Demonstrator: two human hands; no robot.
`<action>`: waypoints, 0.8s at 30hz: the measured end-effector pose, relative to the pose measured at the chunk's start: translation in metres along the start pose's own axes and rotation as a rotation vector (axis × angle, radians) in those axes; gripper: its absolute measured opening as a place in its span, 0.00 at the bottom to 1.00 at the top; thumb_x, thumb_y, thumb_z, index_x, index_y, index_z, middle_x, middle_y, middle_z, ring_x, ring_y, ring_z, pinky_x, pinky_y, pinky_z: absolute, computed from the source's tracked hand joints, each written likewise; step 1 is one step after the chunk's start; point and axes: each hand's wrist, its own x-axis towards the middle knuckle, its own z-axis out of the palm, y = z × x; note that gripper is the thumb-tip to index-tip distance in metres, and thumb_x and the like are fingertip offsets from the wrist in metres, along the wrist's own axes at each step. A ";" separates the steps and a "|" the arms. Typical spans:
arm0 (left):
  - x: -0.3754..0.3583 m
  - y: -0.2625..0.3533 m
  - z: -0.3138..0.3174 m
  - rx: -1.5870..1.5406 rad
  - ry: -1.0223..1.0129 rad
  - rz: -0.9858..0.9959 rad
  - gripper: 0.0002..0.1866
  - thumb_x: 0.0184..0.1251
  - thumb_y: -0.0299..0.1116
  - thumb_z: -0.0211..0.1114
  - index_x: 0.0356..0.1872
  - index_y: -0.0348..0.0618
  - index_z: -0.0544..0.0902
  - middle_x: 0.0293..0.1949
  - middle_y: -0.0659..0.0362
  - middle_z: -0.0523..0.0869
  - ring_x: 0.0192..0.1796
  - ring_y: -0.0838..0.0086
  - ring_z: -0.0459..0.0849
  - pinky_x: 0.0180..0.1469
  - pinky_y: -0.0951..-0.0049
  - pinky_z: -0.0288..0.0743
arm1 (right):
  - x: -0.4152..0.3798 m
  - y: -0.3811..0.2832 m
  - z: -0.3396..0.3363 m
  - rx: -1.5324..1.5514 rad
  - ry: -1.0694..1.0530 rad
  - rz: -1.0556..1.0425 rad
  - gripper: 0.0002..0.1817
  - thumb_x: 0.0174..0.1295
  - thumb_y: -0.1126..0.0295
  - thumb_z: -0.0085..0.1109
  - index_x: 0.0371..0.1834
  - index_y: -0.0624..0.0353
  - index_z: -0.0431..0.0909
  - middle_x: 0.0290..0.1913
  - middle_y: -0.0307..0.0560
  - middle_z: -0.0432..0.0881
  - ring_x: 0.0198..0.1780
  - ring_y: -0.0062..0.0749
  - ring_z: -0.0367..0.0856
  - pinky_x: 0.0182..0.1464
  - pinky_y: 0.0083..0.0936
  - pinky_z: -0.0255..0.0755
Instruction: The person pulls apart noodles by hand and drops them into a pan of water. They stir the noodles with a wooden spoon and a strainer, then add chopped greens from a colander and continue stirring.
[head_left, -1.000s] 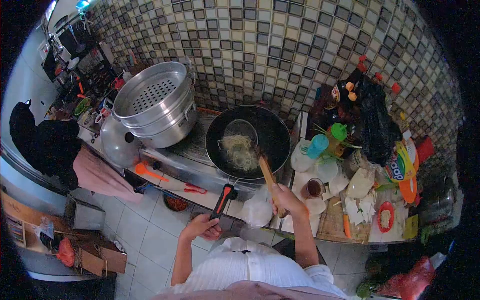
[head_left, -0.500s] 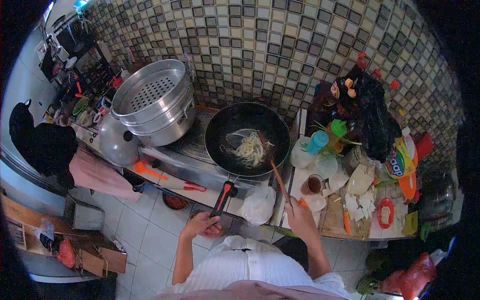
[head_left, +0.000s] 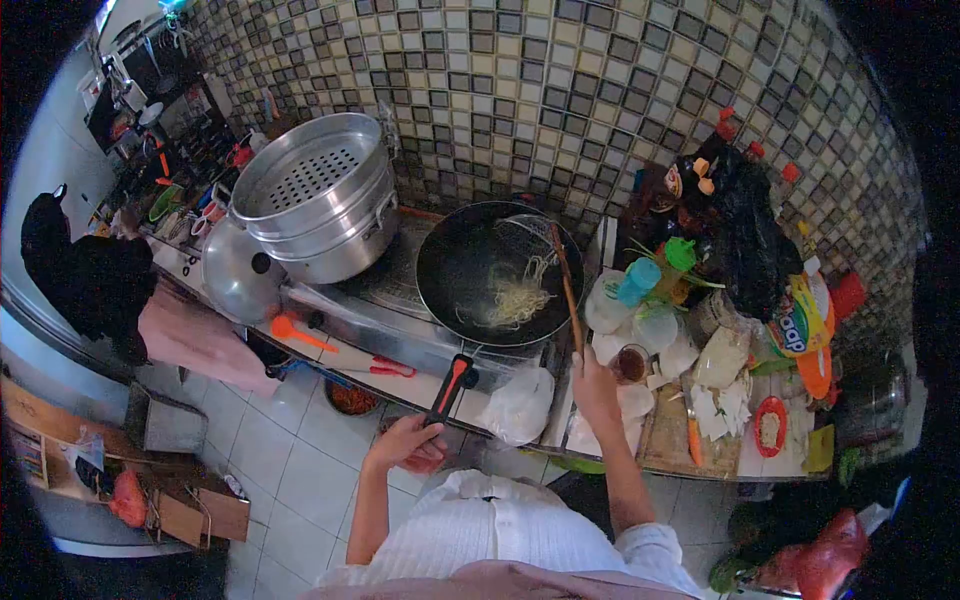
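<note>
A black wok (head_left: 450, 265) sits on the stove, with pale strips like sliced onion or noodles (head_left: 518, 302) gathered in its lower right part. My left hand (head_left: 405, 443) is closed round the end of the wok's black and red handle (head_left: 452, 388). In my right hand (head_left: 596, 393) is a wire skimmer (head_left: 566, 285), gripped by its long wooden handle. The skimmer's mesh head rests against the far right inner wall of the wok, with some strips trailing below it.
A large aluminium steamer (head_left: 320, 215) stands left of the wok, beside a domed lid (head_left: 240, 275). An orange utensil (head_left: 300, 333) and red tongs (head_left: 392, 367) lie on the front ledge. Bottles, a glass (head_left: 630, 364), a cutting board (head_left: 665, 435) and a red dish (head_left: 770, 425) crowd the right.
My right hand has swung the skimmer head from the wok's middle to its far right side. The pale strips have shifted right and spread. My left hand stays on the handle.
</note>
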 end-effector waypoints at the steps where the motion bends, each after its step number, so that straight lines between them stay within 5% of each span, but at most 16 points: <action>1: 0.000 0.000 0.001 -0.012 0.011 0.007 0.13 0.63 0.39 0.56 0.36 0.38 0.75 0.27 0.59 0.82 0.25 0.77 0.82 0.26 0.80 0.75 | 0.002 0.004 0.007 0.000 -0.001 -0.004 0.14 0.63 0.64 0.41 0.41 0.66 0.68 0.22 0.65 0.75 0.29 0.63 0.74 0.31 0.48 0.68; 4: -0.003 0.004 0.001 -0.017 0.024 0.023 0.13 0.63 0.39 0.56 0.36 0.38 0.75 0.27 0.59 0.82 0.25 0.76 0.82 0.26 0.80 0.75 | 0.000 -0.007 0.001 -0.088 0.012 -0.084 0.14 0.64 0.66 0.39 0.39 0.68 0.66 0.19 0.61 0.75 0.23 0.56 0.76 0.24 0.43 0.70; 6: -0.004 0.004 0.001 -0.009 0.024 0.025 0.13 0.63 0.39 0.56 0.36 0.38 0.75 0.27 0.58 0.82 0.25 0.76 0.82 0.26 0.80 0.75 | -0.014 -0.033 -0.033 0.300 -0.435 0.312 0.13 0.65 0.65 0.37 0.39 0.67 0.64 0.15 0.54 0.73 0.18 0.43 0.77 0.17 0.36 0.70; 9: 0.000 -0.003 0.000 -0.019 0.015 0.031 0.13 0.63 0.39 0.56 0.37 0.37 0.74 0.28 0.58 0.82 0.25 0.77 0.81 0.26 0.80 0.75 | -0.024 -0.009 -0.034 0.486 -0.586 0.230 0.13 0.64 0.64 0.37 0.41 0.65 0.62 0.14 0.49 0.71 0.15 0.32 0.75 0.14 0.31 0.69; 12: 0.009 -0.016 -0.004 -0.042 -0.025 0.097 0.13 0.64 0.39 0.55 0.37 0.37 0.74 0.27 0.58 0.81 0.25 0.77 0.81 0.26 0.80 0.76 | -0.020 0.000 -0.037 0.829 -0.728 0.304 0.13 0.65 0.64 0.36 0.43 0.64 0.60 0.22 0.52 0.73 0.14 0.37 0.74 0.14 0.31 0.68; 15: 0.005 -0.012 -0.003 -0.029 -0.009 0.075 0.16 0.64 0.39 0.55 0.42 0.34 0.71 0.27 0.56 0.80 0.25 0.75 0.81 0.27 0.78 0.78 | -0.016 -0.010 -0.044 1.119 -0.747 0.483 0.11 0.65 0.64 0.36 0.42 0.60 0.60 0.21 0.47 0.70 0.13 0.31 0.69 0.12 0.29 0.66; 19: 0.005 -0.011 -0.001 -0.013 0.009 0.079 0.16 0.64 0.39 0.55 0.41 0.34 0.72 0.28 0.56 0.80 0.25 0.75 0.82 0.28 0.77 0.79 | -0.020 -0.020 -0.043 1.206 -0.733 0.469 0.10 0.65 0.64 0.37 0.41 0.59 0.61 0.22 0.48 0.71 0.14 0.30 0.69 0.13 0.29 0.66; 22: 0.005 -0.012 -0.002 -0.008 0.012 0.066 0.16 0.64 0.39 0.55 0.41 0.34 0.72 0.28 0.57 0.80 0.26 0.74 0.82 0.28 0.77 0.79 | -0.024 -0.031 -0.039 1.100 -0.623 0.424 0.12 0.63 0.65 0.40 0.43 0.61 0.62 0.20 0.45 0.70 0.13 0.28 0.70 0.12 0.26 0.66; 24: 0.005 -0.010 -0.001 -0.016 0.014 0.046 0.15 0.64 0.39 0.54 0.41 0.34 0.72 0.28 0.57 0.80 0.26 0.74 0.82 0.29 0.77 0.79 | -0.023 -0.032 -0.033 0.680 -0.495 0.168 0.14 0.63 0.64 0.40 0.46 0.62 0.62 0.18 0.48 0.72 0.15 0.30 0.73 0.13 0.28 0.66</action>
